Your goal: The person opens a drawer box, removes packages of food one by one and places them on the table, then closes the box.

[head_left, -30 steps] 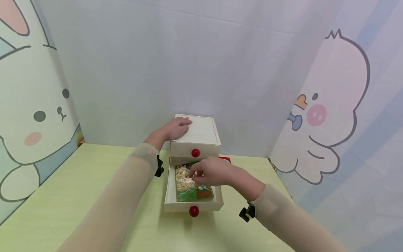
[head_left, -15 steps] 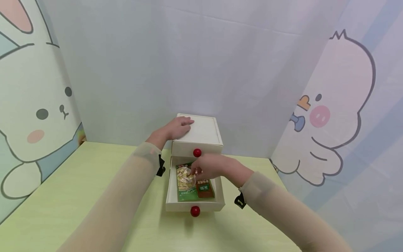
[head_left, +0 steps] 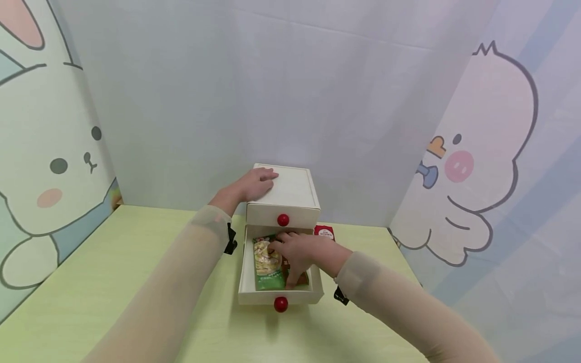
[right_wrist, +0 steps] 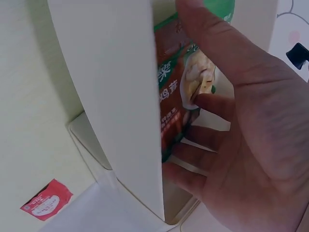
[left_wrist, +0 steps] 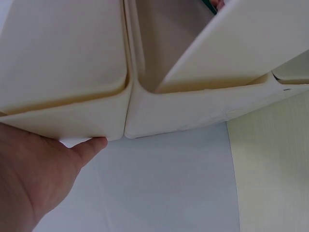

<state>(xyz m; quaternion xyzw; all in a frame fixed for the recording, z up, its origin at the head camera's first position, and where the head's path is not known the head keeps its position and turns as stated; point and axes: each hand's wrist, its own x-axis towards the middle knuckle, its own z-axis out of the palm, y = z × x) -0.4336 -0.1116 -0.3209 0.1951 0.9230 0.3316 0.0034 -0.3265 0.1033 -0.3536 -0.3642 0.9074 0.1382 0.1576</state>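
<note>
Green packet (head_left: 268, 263) partly hidden beneath the right hand (head_left: 303, 252), fingers (right_wrist: 188, 179) spread, left hand (head_left: 254, 185) loosely splayed atop the white box (head_left: 292, 185)

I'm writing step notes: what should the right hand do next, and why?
Perhaps close the right hand around the flat, green and brown printed packet: it spreads over that packet inside the open white drawer, while the left hand rests on the white, boxy cabinet.

Green packet (head_left: 267, 259) partly covered by right hand (head_left: 301, 254), small print unreadable. Red packet (head_left: 325, 232) probably part-hidden behind right forearm (head_left: 386, 290). Left wrist view: left hand (left_wrist: 41, 169) cut off at the edge, most fingers out of sight.
</note>
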